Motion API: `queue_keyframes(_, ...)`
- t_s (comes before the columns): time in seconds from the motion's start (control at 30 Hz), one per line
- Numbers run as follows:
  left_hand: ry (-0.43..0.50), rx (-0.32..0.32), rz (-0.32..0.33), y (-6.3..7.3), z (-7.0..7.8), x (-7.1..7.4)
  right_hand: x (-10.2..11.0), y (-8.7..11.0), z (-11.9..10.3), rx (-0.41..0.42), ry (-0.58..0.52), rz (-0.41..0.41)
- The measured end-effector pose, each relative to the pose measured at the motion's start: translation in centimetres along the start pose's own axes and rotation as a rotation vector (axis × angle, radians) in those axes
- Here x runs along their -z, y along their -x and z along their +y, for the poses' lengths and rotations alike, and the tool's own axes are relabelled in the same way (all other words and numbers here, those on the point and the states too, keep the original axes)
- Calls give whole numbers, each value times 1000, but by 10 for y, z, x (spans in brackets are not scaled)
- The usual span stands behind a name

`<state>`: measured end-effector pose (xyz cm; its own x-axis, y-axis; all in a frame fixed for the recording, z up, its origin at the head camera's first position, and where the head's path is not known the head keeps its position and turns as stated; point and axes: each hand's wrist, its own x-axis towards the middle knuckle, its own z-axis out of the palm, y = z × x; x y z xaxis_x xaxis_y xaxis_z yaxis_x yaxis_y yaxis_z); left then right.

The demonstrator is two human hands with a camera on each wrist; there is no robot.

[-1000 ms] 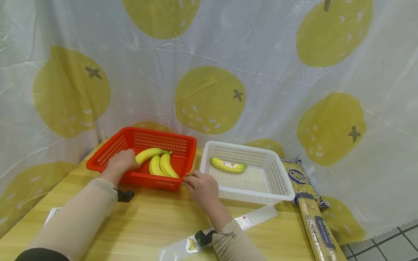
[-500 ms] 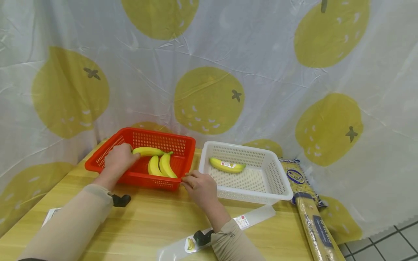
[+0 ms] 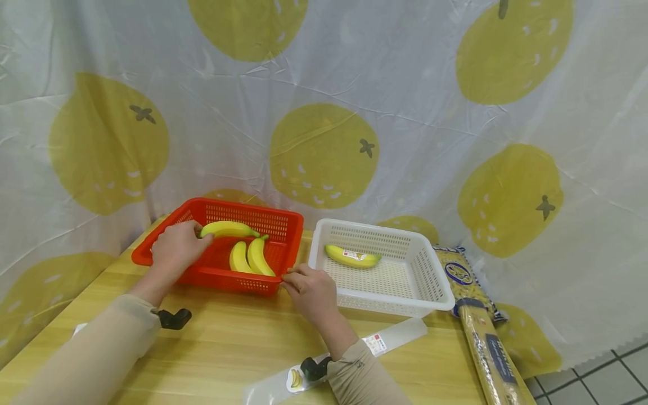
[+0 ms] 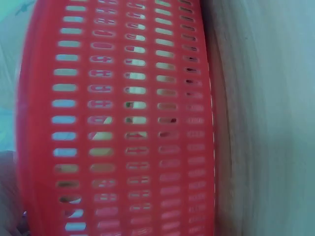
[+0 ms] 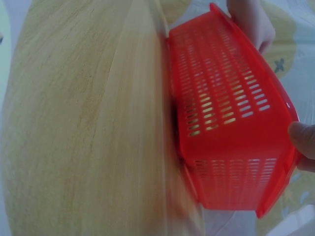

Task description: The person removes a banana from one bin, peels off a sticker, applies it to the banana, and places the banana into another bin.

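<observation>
Over the left part of the red basket [image 3: 253,207], my left hand [image 3: 177,246] grips one end of a yellow banana [image 3: 229,228]. That banana is raised a little, its stem pointing right. Two more bananas [image 3: 259,256] lie side by side on the basket floor. My right hand [image 3: 313,291] pinches the basket's front right corner; in the right wrist view its thumb [image 5: 302,139] lies on the rim. The left wrist view is mostly filled by the basket's slotted wall [image 4: 115,118], which hides most of the left hand.
A white basket [image 3: 374,298] stands to the right, holding one banana [image 3: 345,257] with a label. Clear plastic film [image 3: 400,337] with stickers lies under my right forearm. Pasta packs [image 3: 491,349] lie at the table's right edge. A fruit-printed curtain [image 3: 415,146] hangs behind.
My left hand has moved slightly up and left, and the gripped banana has swung level and lifted away from the other two. The right hand has stayed at the basket's corner.
</observation>
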<state>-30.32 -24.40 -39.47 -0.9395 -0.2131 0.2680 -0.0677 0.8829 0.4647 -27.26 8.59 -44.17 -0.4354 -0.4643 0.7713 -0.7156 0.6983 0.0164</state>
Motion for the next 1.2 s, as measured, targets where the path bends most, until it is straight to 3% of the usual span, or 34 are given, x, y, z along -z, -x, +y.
queue_keyframes(0.2,16,-102,131,29,-18,17,-2,0,-2,16,-8,17)
queue_keyframes(0.33,50,-157,219,64,-33,42,-1,0,-3,21,-9,15)
queue_keyframes(0.47,119,-144,206,105,-42,68,3,0,-1,27,-6,29)
queue_keyframes(0.57,191,-188,178,126,-45,74,7,1,2,17,-6,38)
queue_keyframes(0.73,276,-340,77,140,-39,57,11,4,8,-11,-17,22)
queue_keyframes(0.9,242,-436,-45,143,-19,26,11,5,9,5,-31,18)
queue_keyframes(1.07,179,-448,-187,140,3,-6,15,3,8,74,-72,51)
queue_keyframes(1.2,130,-467,-245,139,11,-26,24,7,6,98,-143,93)
